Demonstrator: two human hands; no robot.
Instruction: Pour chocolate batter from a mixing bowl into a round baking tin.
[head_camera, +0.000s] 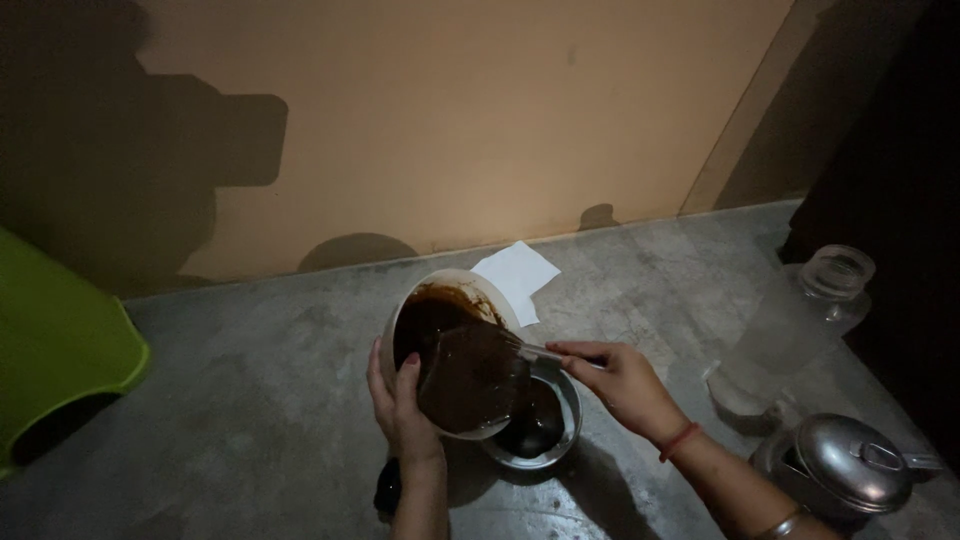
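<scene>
Brown batter (470, 375) in tilted white bowl (440, 290) (left-hand held), steel bowl (560, 440) beneath

The left hand (402, 405) is raised upright from the lower edge of the view, its forearm held almost vertical. The palm is turned to the right, the thumb is pressed forward, and the fingers are curled in a firm grasp. The right hand (622, 382) is extended from the lower right, its forearm angled up and to the left. Its fingers are pinched together, pointing left, and closed in a grip. A red band is worn at the right wrist.
</scene>
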